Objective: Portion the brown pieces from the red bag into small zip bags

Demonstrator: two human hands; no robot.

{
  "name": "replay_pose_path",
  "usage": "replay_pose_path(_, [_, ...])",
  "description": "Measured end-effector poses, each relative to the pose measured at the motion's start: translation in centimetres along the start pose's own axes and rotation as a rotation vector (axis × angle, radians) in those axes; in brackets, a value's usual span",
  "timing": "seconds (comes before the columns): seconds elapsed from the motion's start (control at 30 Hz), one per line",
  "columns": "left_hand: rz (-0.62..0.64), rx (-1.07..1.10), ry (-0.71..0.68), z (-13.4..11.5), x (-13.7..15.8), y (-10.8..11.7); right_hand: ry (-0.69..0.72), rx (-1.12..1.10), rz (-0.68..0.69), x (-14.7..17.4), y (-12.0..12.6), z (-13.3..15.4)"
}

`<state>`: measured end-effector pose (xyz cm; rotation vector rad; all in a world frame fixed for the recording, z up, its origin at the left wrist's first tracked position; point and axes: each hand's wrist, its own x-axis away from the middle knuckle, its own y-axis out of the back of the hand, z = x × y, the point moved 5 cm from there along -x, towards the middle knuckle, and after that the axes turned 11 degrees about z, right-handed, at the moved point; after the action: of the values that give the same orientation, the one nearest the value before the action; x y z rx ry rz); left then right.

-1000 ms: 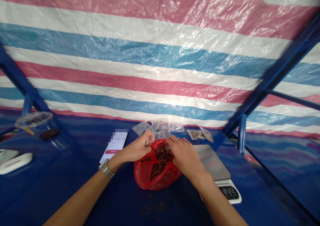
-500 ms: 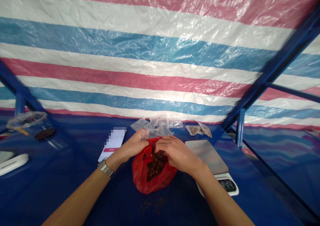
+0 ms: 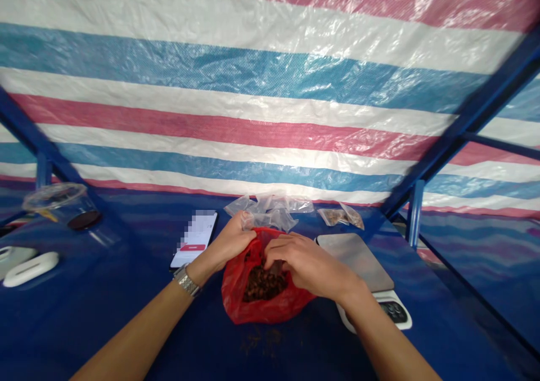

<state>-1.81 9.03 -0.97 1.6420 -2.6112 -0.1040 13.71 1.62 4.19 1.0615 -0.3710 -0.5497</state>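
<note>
A red plastic bag (image 3: 240, 308) stands on the blue table, its mouth spread and a heap of small dark-brown dried pieces (image 3: 264, 285) inside. My left hand (image 3: 234, 237) is closed on the bag's far left rim, thumb up. A silvery watch is on that wrist. My right hand (image 3: 291, 257) reaches into the mouth from the right, its fingers curled down at the brown pieces. Something dark shows by its fingertips, but I cannot make out what they pinch.
Clear zip bags (image 3: 270, 209) lie behind the red bag; small filled bags (image 3: 340, 216) lie to their right. A kitchen scale (image 3: 358, 260) sits at right, a phone (image 3: 198, 237) at left. Farther left are a clear plastic tub (image 3: 63, 206) and a white case (image 3: 31, 269). Blue frame bars flank a striped sheet.
The bag's mouth has spread wider to the right, showing more of the brown pieces. My right hand has shifted slightly right and down; the whole view has moved a little.
</note>
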Motion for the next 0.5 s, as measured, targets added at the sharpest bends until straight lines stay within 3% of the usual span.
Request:
replay_pose_path(0.2, [-0.079, 0.015, 0.042, 0.8, -0.3, -0.3, -0.053, -0.056, 0.055, 1.0, 0.3, 0.0])
replay_pose_path(0.33, [-0.154, -0.023, -0.011, 1.4, -0.6, -0.1, -0.128, -0.046, -0.005, 0.9, 0.0, -0.1])
replay_pose_path(0.5, [-0.242, -0.011, -0.101, 2.2, -1.1, 0.4, -0.277, 0.119, 0.038, -0.2, -1.5, 0.1])
